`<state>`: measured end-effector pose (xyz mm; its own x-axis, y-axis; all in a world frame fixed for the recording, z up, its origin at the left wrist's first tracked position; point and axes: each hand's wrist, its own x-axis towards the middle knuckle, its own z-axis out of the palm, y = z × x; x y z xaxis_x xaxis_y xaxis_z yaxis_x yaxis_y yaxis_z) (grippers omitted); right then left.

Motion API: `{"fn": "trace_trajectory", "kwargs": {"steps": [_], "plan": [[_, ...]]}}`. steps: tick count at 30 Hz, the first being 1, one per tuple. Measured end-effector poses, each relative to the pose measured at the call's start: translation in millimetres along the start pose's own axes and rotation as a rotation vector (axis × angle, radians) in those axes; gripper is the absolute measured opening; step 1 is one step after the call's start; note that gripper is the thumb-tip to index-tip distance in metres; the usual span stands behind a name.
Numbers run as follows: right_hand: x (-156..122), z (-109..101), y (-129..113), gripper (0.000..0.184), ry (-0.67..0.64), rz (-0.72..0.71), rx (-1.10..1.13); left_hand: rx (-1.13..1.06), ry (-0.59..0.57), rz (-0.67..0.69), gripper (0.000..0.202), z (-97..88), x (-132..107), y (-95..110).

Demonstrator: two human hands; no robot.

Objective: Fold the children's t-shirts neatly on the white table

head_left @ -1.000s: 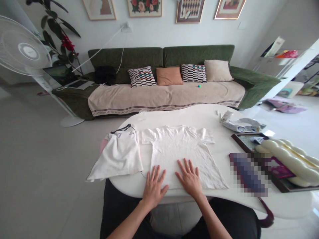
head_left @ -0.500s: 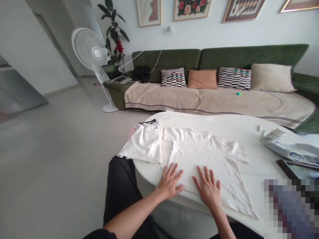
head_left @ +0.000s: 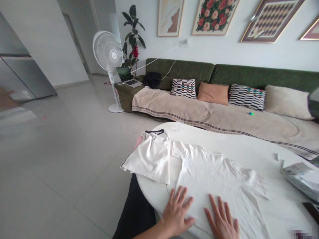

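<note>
A white T-shirt [head_left: 219,176] lies spread flat on the round white table [head_left: 239,142]. My left hand [head_left: 178,212] rests flat on its lower hem, fingers apart. Just to its right, my right hand [head_left: 223,222] also presses flat on the shirt, fingers spread. Neither hand grips anything. A second white shirt with a dark collar [head_left: 152,154] lies at the table's left edge, partly hanging over it, with something pink showing beneath.
A green sofa [head_left: 224,96] with several cushions stands behind the table. A standing fan [head_left: 108,53], a laptop [head_left: 127,78] and a potted plant [head_left: 133,36] are at the sofa's left end. Plastic packaging [head_left: 301,176] lies at the table's right. Bare tiled floor spreads to the left.
The view has swung left and tilted, so the table and shirts sit lower right. Both hands stay flat on the shirt's hem in the same pose.
</note>
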<state>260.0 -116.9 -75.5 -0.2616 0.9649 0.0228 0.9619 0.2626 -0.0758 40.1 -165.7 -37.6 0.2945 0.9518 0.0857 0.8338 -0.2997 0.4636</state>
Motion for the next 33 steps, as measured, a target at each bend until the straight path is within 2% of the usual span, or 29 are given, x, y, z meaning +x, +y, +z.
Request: {"fn": "trace_trajectory", "kwargs": {"steps": [4, 11, 21, 33], "plan": [[-1.6, -3.3, -2.6, 0.049, -0.017, -0.047, -0.024, 0.01, -0.011, -0.012, 0.064, 2.6, 1.7, -2.4], [-2.4, 1.2, -3.6, 0.052, 0.042, 0.029, -0.006, 0.062, 0.022, 0.004, 0.062, 0.5, -0.3, 1.6], [-3.3, -10.0, -12.3, 0.056, -0.018, 0.078, 0.003, 0.08, 0.058, -0.013, 0.061, 4.0, 0.0, 4.7], [-4.0, -8.4, -2.2, 0.052, -0.052, -0.033, -0.017, 0.063, 0.067, -0.001, 0.063, 2.5, -3.1, 1.1]]}}
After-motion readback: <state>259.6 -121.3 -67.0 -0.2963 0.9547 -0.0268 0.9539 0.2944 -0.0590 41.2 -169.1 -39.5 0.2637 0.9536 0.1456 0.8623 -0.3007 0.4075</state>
